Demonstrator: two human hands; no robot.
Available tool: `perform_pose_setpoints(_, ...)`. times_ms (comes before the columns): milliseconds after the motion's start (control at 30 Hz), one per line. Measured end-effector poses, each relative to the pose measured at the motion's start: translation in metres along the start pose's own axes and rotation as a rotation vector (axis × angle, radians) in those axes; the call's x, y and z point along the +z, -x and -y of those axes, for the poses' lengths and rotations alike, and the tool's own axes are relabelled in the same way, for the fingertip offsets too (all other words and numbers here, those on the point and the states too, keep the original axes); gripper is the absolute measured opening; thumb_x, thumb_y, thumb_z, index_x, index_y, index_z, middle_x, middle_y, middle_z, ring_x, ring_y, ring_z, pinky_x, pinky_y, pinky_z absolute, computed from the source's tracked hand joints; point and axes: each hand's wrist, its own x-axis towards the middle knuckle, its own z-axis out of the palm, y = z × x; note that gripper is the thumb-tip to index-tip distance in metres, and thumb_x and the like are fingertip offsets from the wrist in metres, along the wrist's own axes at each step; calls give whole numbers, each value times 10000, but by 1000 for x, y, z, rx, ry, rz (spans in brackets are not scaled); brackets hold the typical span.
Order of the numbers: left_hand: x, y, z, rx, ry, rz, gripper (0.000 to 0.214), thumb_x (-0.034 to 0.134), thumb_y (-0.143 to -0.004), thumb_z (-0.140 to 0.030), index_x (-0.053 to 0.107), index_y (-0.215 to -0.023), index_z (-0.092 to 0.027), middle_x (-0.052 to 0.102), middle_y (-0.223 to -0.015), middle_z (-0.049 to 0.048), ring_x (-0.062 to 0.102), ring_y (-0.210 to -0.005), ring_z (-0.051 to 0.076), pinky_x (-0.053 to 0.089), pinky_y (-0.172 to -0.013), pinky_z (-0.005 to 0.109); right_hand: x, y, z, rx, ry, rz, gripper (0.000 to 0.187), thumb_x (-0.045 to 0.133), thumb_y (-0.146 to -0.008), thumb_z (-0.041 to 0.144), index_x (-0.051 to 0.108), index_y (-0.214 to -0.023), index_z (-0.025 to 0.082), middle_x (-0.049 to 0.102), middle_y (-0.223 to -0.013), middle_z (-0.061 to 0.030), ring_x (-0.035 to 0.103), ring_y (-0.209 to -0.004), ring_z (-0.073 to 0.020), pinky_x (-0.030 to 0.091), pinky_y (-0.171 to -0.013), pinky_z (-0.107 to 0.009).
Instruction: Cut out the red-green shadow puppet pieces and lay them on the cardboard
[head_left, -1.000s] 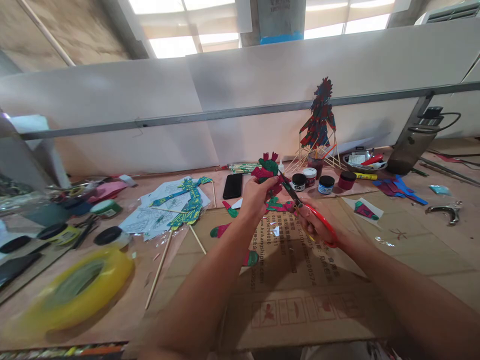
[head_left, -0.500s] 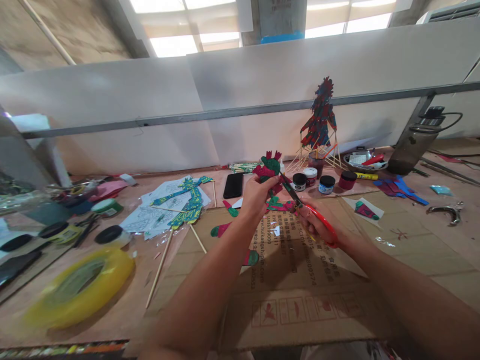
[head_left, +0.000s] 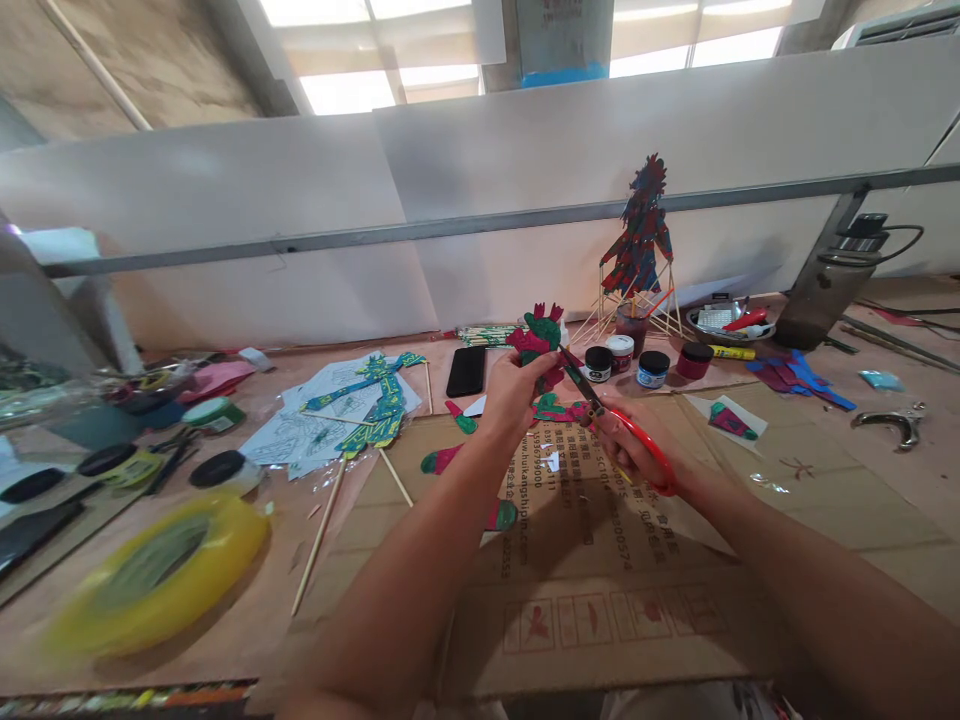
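Observation:
My left hand is closed on a small red and green painted puppet piece, held up above the table. My right hand grips red-handled scissors; their dark blades reach up to the left and meet the lower right edge of the piece. Both forearms stretch over a flattened cardboard sheet. Small red and green cut-outs lie on the cardboard below my hands.
A green and yellow stick puppet lies on printed sheets at left, by a black phone. Paint jars and a standing puppet are behind. A yellow tape roll sits near left, pliers far right.
The puppet piece and my left hand have lifted slightly. The scissors stay at its edge. Otherwise almost nothing has moved.

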Motion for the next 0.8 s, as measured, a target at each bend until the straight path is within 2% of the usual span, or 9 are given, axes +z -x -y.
perform_pose_setpoints(133,1,0,-1,5,20,8,353,984,-522,-219,710,-740,-178,747,-715,12,654,-594,120,474,-579,237,0,0,-1,-18,18,3,590,633,-859,835,536,-883,253,413,-578,73,362,-449,-107,290,-373,-232)
perform_pose_setpoints(333,3,2,-2,-9,55,0,296,966,-570,-172,715,-729,-177,757,-732,21,668,-625,128,540,-651,259,0,-2,-5,-58,22,16,680,587,-846,928,507,-851,253,410,-576,77,350,-450,-99,299,-372,-228)
perform_pose_setpoints(533,5,3,-3,-22,76,-16,261,945,-603,-124,714,-716,-165,754,-735,20,678,-629,124,569,-707,276,-2,-3,-11,-69,14,-1,646,576,-882,898,510,-854,255,427,-595,66,367,-444,-104,310,-385,-238)
perform_pose_setpoints(800,5,3,-4,-28,49,-20,268,937,-595,-136,704,-723,-170,752,-707,16,668,-586,123,504,-599,242,0,-2,-6,16,-24,8,582,685,-822,822,521,-888,268,420,-604,71,355,-453,-105,293,-389,-233)
